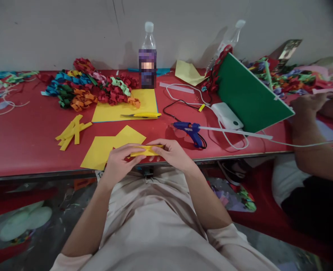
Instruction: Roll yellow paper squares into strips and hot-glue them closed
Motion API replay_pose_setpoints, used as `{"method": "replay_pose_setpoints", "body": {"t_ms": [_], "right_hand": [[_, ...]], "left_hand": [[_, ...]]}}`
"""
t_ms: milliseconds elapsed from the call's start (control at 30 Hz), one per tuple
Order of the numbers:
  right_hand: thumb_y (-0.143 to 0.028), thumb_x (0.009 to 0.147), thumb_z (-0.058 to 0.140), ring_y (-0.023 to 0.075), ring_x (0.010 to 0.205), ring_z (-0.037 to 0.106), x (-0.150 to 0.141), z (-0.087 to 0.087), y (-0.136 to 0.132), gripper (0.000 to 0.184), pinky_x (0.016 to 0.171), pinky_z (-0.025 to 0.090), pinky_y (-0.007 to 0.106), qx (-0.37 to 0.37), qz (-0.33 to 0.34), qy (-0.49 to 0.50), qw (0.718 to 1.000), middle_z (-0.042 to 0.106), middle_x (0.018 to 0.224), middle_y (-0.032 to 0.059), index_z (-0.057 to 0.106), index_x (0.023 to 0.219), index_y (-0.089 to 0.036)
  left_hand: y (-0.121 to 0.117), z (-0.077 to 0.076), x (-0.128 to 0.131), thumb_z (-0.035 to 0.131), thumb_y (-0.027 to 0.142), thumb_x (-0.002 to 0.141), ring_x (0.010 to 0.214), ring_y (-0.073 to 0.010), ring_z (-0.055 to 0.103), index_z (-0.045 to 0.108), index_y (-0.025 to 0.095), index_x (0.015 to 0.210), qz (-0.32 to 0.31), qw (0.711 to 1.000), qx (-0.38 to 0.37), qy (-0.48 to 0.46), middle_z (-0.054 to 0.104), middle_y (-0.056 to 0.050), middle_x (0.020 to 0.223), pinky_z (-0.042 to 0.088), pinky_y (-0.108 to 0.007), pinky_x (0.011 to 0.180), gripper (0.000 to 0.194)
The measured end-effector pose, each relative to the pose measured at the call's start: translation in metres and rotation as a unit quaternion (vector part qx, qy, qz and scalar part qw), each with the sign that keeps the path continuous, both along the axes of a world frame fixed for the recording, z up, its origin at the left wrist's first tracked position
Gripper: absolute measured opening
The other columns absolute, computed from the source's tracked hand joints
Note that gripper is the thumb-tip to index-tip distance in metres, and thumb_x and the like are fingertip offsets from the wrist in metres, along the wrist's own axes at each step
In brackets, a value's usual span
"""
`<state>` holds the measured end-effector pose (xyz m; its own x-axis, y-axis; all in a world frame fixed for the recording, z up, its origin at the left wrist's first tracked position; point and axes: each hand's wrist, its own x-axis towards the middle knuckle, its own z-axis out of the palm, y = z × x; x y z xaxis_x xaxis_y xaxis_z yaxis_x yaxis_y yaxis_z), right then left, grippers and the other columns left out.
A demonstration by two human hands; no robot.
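My left hand (121, 160) and my right hand (170, 152) meet at the near edge of the red table (28, 143). Both pinch a narrow folded strip of yellow paper (147, 150) between fingers and thumbs. The strip is held level just above the table edge. Under and left of my hands lie two yellow paper squares (104, 148). A small heap of cut yellow strips (72, 131) lies further left.
A blue glue gun (190, 130) with a white stick and cable lies right of my hands. Yellow-handled scissors (144, 115) rest on a yellow sheet (132, 109). Coloured paper chains (84, 88), a bottle (147, 56) and a green board (248, 94) stand behind. Another person's arm (310, 124) rests at right.
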<state>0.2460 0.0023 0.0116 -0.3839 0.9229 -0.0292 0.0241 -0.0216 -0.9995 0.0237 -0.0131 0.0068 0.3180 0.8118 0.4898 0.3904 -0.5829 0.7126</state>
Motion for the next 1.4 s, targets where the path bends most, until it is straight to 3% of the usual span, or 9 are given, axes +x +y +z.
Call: {"method": "replay_pose_setpoints", "body": {"t_ms": [133, 300, 600, 933, 1067, 1233, 1400], "right_hand": [[-0.039, 0.09, 0.071, 0.0132, 0.072, 0.072, 0.0, 0.0, -0.001, 0.03, 0.068, 0.056, 0.024, 0.008, 0.005, 0.034, 0.999, 0.076, 0.099, 0.0046, 0.073, 0.11, -0.017], [-0.035, 0.091, 0.069, 0.0123, 0.072, 0.069, 0.002, -0.004, -0.001, 0.032, 0.067, 0.054, 0.023, 0.046, -0.023, 0.021, 0.998, 0.076, 0.098, 0.0047, 0.072, 0.118, -0.017], [-0.024, 0.092, 0.064, 0.0137, 0.081, 0.073, 0.003, -0.016, 0.001, 0.027, 0.07, 0.055, 0.023, 0.083, -0.045, -0.013, 0.995, 0.075, 0.108, 0.0057, 0.074, 0.116, -0.02], [-0.014, 0.087, 0.057, 0.0135, 0.081, 0.073, 0.002, -0.019, 0.003, 0.032, 0.076, 0.057, 0.026, 0.098, -0.053, -0.011, 0.994, 0.073, 0.115, 0.0066, 0.074, 0.114, -0.02], [-0.018, 0.089, 0.058, 0.0137, 0.082, 0.071, 0.002, -0.021, 0.002, 0.033, 0.078, 0.058, 0.027, 0.105, -0.027, -0.002, 0.994, 0.072, 0.119, 0.0075, 0.072, 0.119, -0.02], [-0.019, 0.088, 0.058, 0.0109, 0.073, 0.069, 0.001, -0.02, 0.002, 0.033, 0.074, 0.055, 0.025, 0.095, -0.042, -0.015, 0.995, 0.075, 0.11, 0.005, 0.072, 0.118, -0.019], [-0.035, 0.089, 0.067, 0.0146, 0.077, 0.072, -0.004, -0.017, 0.002, 0.031, 0.072, 0.061, 0.027, 0.058, -0.058, 0.001, 0.997, 0.076, 0.109, 0.0068, 0.073, 0.114, -0.018]], "left_hand": [[0.0, 0.0, 0.008, 0.077, 0.031, 0.089, 0.091, -0.017, 0.075, 0.079, 0.021, 0.1, 0.053, 0.995, -0.08, -0.04, 0.079, -0.005, 0.102, 0.06, -0.025, 0.083, 0.015], [0.001, -0.005, 0.018, 0.077, 0.039, 0.087, 0.076, -0.014, 0.074, 0.077, 0.019, 0.11, 0.08, 0.963, -0.212, -0.144, 0.078, -0.005, 0.102, 0.063, -0.023, 0.073, 0.03], [0.008, -0.009, 0.022, 0.081, 0.041, 0.082, 0.085, -0.0159, 0.075, 0.076, 0.015, 0.105, 0.079, 0.927, -0.293, -0.221, 0.077, -0.007, 0.104, 0.066, -0.026, 0.079, 0.034], [0.011, -0.006, 0.019, 0.078, 0.043, 0.084, 0.098, -0.0196, 0.074, 0.076, 0.017, 0.108, 0.033, 0.928, -0.313, -0.199, 0.075, -0.008, 0.116, 0.065, -0.031, 0.091, 0.036], [0.012, -0.007, 0.02, 0.079, 0.044, 0.082, 0.097, -0.0205, 0.074, 0.077, 0.016, 0.103, 0.053, 0.922, -0.316, -0.218, 0.076, -0.008, 0.111, 0.065, -0.033, 0.09, 0.035], [0.011, -0.006, 0.018, 0.08, 0.042, 0.082, 0.092, -0.0191, 0.073, 0.077, 0.017, 0.107, 0.056, 0.946, -0.28, -0.152, 0.078, -0.009, 0.108, 0.061, -0.028, 0.083, 0.036], [0.014, -0.017, 0.019, 0.077, 0.047, 0.084, 0.089, -0.0194, 0.071, 0.078, 0.016, 0.105, 0.079, 0.947, -0.261, -0.172, 0.078, -0.011, 0.102, 0.057, -0.027, 0.079, 0.038]]}}
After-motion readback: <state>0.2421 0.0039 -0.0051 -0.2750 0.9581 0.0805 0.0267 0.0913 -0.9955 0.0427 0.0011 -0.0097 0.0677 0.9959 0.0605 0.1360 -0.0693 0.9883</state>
